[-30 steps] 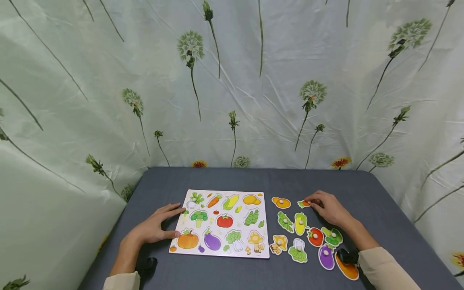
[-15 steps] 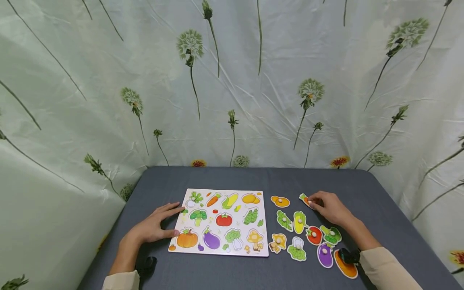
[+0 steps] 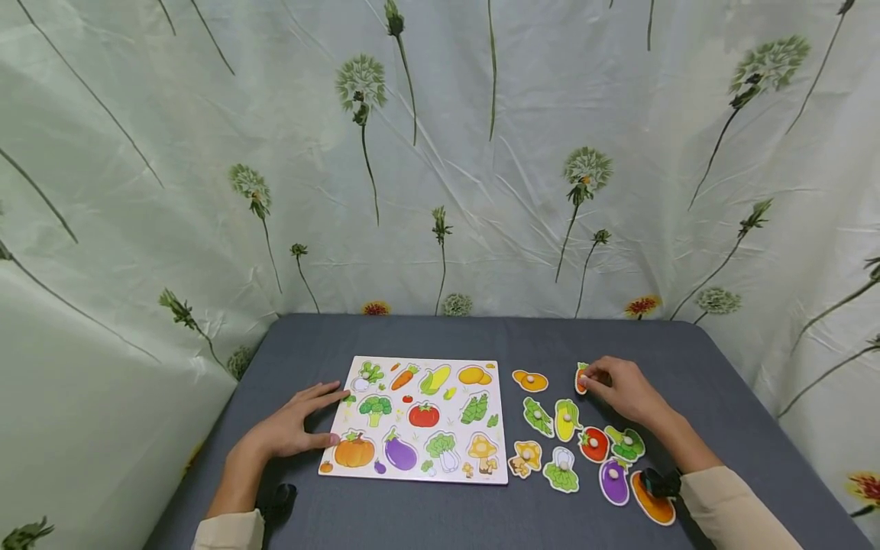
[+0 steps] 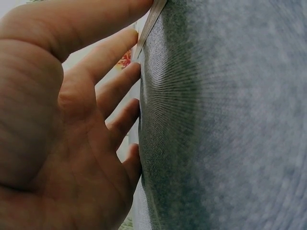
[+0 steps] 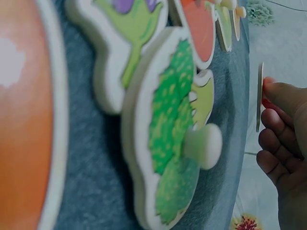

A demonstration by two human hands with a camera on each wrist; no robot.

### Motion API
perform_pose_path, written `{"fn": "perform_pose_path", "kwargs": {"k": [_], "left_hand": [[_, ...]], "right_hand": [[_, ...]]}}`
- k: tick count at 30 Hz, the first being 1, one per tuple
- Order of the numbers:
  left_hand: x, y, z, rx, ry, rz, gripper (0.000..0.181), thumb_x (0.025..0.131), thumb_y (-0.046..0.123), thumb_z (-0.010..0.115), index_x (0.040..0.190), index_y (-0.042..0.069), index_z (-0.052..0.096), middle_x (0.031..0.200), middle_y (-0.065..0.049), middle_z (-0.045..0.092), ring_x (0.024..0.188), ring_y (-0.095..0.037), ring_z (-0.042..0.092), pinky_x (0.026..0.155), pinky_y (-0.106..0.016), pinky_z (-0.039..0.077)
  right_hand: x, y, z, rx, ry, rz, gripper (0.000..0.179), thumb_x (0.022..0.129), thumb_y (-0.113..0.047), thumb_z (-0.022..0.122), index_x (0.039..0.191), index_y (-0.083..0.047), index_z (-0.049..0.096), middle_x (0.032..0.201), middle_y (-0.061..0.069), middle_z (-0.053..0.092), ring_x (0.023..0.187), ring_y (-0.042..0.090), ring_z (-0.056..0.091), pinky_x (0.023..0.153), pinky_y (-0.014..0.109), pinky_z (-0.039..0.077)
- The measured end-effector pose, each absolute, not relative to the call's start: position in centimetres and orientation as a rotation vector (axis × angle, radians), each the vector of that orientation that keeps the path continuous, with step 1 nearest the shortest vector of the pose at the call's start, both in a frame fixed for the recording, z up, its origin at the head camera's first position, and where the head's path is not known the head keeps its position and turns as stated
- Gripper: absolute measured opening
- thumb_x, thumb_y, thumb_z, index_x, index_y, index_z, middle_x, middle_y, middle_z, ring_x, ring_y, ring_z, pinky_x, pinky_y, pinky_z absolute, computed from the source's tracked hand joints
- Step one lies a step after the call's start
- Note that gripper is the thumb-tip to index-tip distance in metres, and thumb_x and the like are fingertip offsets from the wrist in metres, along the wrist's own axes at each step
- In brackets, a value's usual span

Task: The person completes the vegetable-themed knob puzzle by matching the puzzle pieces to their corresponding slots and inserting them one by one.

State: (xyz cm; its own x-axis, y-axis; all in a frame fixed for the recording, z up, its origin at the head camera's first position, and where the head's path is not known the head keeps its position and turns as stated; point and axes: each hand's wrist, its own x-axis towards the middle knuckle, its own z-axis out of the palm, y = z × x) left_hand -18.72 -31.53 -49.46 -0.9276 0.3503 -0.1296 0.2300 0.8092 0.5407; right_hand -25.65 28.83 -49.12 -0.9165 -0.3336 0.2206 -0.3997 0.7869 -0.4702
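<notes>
Fingers (image 4: 117, 87) spread, the left hand (image 3: 292, 430) rested at the vegetable puzzle board's (image 3: 450, 418) left edge; beyond the corn piece (image 3: 567, 430), I had the right hand (image 3: 627, 389) pinching the carrot piece (image 3: 580, 382), which I judged light, stiff and best held mid-body.

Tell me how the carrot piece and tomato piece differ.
The carrot piece is orange; the tomato piece is red. The right hand holds the carrot piece; the tomato piece lies on the table. The hand covers part of the carrot piece but none of the tomato piece. Both have white borders and green tops.
</notes>
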Motion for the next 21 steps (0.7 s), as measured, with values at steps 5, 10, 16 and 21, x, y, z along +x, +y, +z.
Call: {"fn": "perform_pose_path", "kwargs": {"k": [5,10,16,21], "left_hand": [[-18.7,-31.5,-49.4,0.461,2.771,0.791,0.083,0.084,0.049,0.080,0.154,0.019,0.050,0.165,-0.019,0.035,0.150,-0.057,0.023,0.108,-0.083,0.025],[-18.5,-31.3,-49.2,0.470,2.760,0.808,0.082,0.084,0.049,0.080,0.154,0.018,0.050,0.165,-0.020,0.035,0.149,-0.058,0.023,0.107,-0.083,0.025],[-18.5,-31.3,-49.2,0.462,2.762,0.797,0.082,0.084,0.049,0.080,0.154,0.018,0.050,0.165,-0.019,0.036,0.150,-0.057,0.023,0.108,-0.082,0.025],[-18.5,-31.4,-49.1,0.479,2.768,0.796,0.081,0.084,0.047,0.080,0.154,0.018,0.051,0.164,-0.019,0.036,0.149,-0.057,0.024,0.107,-0.082,0.026]], "right_hand": [[-25.5,28.1,-48.6,0.539,-2.832,0.790,0.009,0.093,-0.019,0.077,0.095,-0.010,0.075,0.083,-0.005,0.064,0.073,0.006,0.053,0.066,0.024,0.049],[-25.5,27.3,-48.2,0.541,-2.822,0.801,0.009,0.093,-0.019,0.078,0.095,-0.011,0.075,0.083,-0.004,0.065,0.074,0.006,0.055,0.067,0.024,0.050],[-25.5,26.2,-47.8,0.544,-2.819,0.805,0.010,0.092,-0.019,0.079,0.095,-0.010,0.076,0.085,-0.003,0.066,0.076,0.009,0.057,0.070,0.026,0.052],[-25.6,25.2,-47.4,0.563,-2.819,0.814,0.011,0.094,-0.020,0.077,0.095,-0.010,0.076,0.087,-0.003,0.067,0.078,0.010,0.058,0.070,0.027,0.053]]}}
